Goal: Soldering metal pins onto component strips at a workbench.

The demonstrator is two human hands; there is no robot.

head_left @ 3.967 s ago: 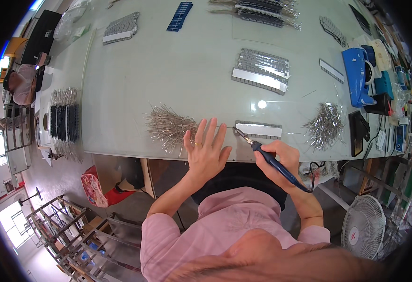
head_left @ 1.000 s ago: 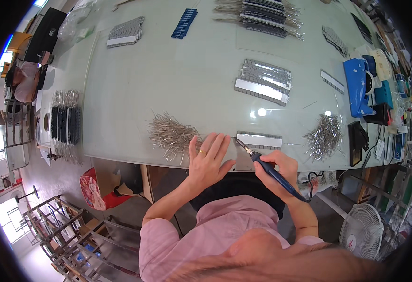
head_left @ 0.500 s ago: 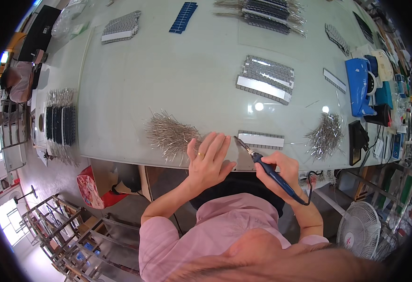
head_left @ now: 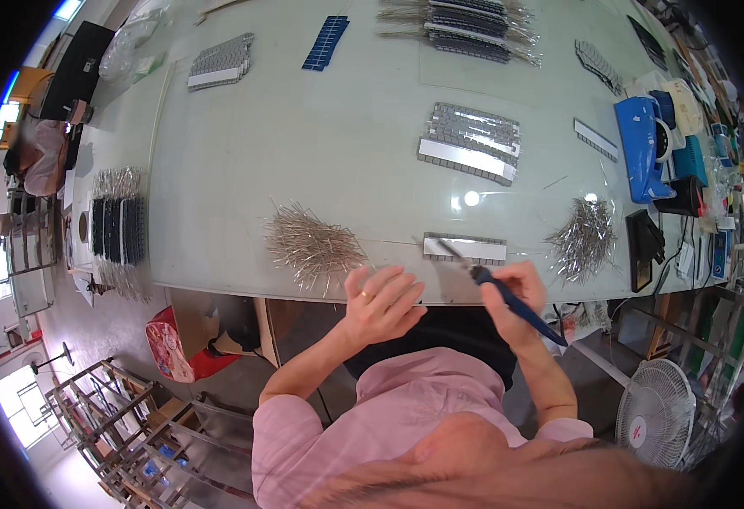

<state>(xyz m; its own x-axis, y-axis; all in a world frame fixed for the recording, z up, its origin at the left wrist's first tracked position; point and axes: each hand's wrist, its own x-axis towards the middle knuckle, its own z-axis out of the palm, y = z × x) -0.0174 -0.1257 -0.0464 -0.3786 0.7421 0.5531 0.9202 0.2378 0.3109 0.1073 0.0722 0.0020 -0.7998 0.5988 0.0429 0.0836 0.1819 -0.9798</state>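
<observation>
A dark blue soldering iron [head_left: 524, 310] with a metal tip is gripped in my right hand [head_left: 516, 293]. Its tip lies over the left part of a narrow grey strip [head_left: 482, 248] with a white band, near the table's front edge; whether they touch I cannot tell. From the strip's left end a thin wire [head_left: 393, 243] runs leftward, and another sticks out on the right. My left hand [head_left: 380, 301] hovers at the table edge, fingers loosely bent and thumb apart, with nothing visible in it. Beside it lies a heap of thin metal wires [head_left: 312, 242].
A second wire heap [head_left: 585, 242] lies to the right. Beyond the strip sit stacked grey strips [head_left: 469, 140]; wired bundles [head_left: 473, 30] lie farther back, others [head_left: 117, 229] at left. A blue tape dispenser [head_left: 639, 148] and a dark stand [head_left: 640, 254] occupy the right side.
My left hand has drawn back toward me from the strip's left end, its fingers bending. The soldering iron's tip has shifted right, from beside the strip's end to over it.
</observation>
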